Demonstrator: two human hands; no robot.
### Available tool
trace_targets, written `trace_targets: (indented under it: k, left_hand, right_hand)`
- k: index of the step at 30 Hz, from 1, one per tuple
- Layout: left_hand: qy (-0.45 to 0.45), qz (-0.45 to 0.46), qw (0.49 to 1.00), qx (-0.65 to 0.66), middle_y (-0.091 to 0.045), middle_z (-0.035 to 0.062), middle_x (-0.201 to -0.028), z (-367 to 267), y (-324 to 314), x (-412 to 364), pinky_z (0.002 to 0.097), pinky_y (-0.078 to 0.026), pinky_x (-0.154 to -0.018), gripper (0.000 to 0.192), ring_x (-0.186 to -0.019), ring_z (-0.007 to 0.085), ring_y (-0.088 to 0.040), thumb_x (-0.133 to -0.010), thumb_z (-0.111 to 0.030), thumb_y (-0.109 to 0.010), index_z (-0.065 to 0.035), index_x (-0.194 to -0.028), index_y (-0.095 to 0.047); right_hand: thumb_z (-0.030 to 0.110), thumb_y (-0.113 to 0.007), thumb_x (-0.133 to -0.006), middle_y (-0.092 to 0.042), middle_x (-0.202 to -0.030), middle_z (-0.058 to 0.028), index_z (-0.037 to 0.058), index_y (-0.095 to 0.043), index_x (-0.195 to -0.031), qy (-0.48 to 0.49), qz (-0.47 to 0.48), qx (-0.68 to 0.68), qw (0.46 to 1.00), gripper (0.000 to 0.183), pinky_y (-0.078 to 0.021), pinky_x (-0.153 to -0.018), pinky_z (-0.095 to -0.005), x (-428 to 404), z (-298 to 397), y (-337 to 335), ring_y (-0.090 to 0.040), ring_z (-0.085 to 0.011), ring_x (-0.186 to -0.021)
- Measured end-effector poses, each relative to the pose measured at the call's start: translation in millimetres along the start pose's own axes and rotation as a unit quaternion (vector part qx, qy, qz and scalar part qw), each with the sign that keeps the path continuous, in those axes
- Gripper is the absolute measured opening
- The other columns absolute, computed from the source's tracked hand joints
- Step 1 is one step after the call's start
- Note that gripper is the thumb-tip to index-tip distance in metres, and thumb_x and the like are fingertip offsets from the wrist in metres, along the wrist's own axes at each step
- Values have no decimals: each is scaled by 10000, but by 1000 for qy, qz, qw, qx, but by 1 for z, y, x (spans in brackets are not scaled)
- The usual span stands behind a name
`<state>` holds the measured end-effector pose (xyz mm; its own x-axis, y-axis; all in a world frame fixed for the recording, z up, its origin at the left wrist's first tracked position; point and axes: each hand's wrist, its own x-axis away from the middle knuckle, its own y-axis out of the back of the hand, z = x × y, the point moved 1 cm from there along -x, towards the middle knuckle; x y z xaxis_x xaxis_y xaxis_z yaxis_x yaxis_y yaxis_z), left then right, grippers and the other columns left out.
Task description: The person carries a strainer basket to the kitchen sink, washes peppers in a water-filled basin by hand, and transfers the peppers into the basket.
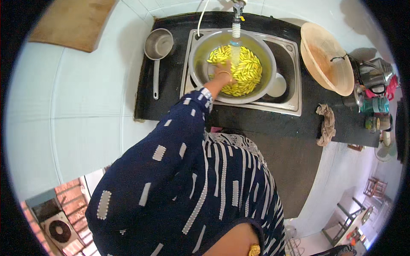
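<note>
My left hand (224, 71), with a thin bangle at the wrist, reaches into a large round metal basin (270, 68). Its fingers are blurred and partly hidden among many small, slender yellow-green vegetables (248, 70). Whether it grips any of them cannot be told. Just above the hand, a tap (237, 12) with a white ribbed extension (236, 30) points down into the basin, and water appears to run from it. The basin rests over a stainless steel sink (296, 96). My right hand is out of view.
A metal saucepan (158, 44) lies on the dark counter left of the sink. A white round object (277, 85) sits inside the sink. To the right are a large peach plastic strainer (326, 60), a crumpled cloth (326, 124), a metal kettle (374, 73) and several jars.
</note>
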<state>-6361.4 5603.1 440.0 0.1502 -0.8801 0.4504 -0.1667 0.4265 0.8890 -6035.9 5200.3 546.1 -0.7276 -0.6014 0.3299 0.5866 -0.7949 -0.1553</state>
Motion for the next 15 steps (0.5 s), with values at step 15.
trace_targets:
  k: [15]
  left_hand:
    - [-85,-128,988,-12,-388,78,-1185,2,-19,-57,577,-268,-855,495,-1107,313,-338,-734,-214,-516,-206,-1204,-362]
  right_hand:
    - [124,-464,-788,-530,-967,-78,53,-459,-1103,19,-76,94,992,323,-375,-734,-244,44,-10,-23,-495,-147,-842]
